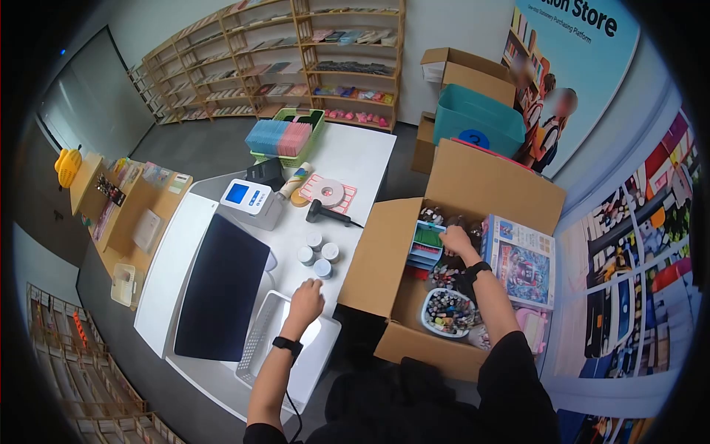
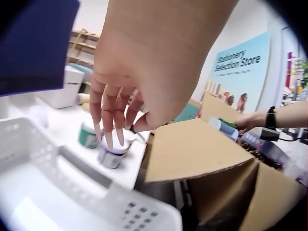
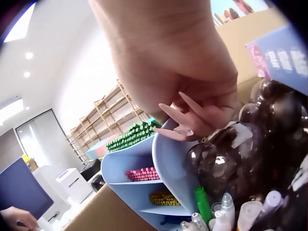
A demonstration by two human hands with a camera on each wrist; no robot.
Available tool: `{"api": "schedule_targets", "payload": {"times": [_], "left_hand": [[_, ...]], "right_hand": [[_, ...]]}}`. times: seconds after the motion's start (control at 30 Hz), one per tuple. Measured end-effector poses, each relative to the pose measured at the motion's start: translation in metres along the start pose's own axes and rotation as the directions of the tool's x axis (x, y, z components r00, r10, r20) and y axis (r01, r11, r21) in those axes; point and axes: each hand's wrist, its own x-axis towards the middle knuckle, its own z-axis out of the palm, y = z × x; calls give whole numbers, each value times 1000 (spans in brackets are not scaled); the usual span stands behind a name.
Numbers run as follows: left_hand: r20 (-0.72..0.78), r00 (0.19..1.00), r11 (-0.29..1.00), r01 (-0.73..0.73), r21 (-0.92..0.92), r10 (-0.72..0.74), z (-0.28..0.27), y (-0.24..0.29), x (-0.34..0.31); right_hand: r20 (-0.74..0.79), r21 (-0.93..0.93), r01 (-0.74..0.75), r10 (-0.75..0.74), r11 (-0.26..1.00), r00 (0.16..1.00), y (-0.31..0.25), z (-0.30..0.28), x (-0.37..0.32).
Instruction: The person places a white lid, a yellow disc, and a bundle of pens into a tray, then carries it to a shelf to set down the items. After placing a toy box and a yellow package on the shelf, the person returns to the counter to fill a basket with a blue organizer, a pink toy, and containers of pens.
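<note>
My right hand (image 1: 458, 242) is inside the cardboard box, at the upper edge of a light blue tiered pen organizer (image 3: 168, 166). Its fingers (image 3: 211, 115) curl over the organizer's side wall at the top. Green, pink and yellow sticks fill separate tiers. Dark glossy wrapped balls (image 3: 216, 159) lie right beside the organizer. Over the white table hangs my left hand (image 2: 139, 82), holding nothing, its fingers loosely extended downward. Below those fingers in the left wrist view are small lidded jars (image 2: 111, 156), several of which stand grouped in the head view.
The open cardboard box (image 1: 377, 259) also holds a tub of pens (image 1: 450, 311) and a boxed set (image 1: 521, 259). On the table are a white basket (image 1: 255, 333), a monitor (image 1: 222, 288), a label printer (image 1: 251, 203) and a black handheld scanner (image 1: 325, 213). A teal bin (image 1: 477, 122) stands behind.
</note>
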Motion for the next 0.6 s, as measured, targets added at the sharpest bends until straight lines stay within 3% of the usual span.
{"api": "schedule_targets", "payload": {"times": [0.1,0.23,0.37,0.47,0.6], "left_hand": [[-54,969,960,-247,-128,242,-13,67,58],[-132,904,881,-427,-207,407,-24,145,119],[-21,916,875,-390,-288,401,-28,172,153],[-112,896,744,-422,-518,430,-39,178,160],[-150,894,743,-436,-508,422,-58,179,150]], "right_hand": [[50,31,15,-17,999,999,-3,-9,-7],[58,42,68,-71,997,996,-16,-36,-21],[36,104,190,-195,976,980,-29,-70,-35],[32,147,205,-211,968,977,-41,-94,-46],[37,217,282,-297,934,954,-69,-120,-73]]}}
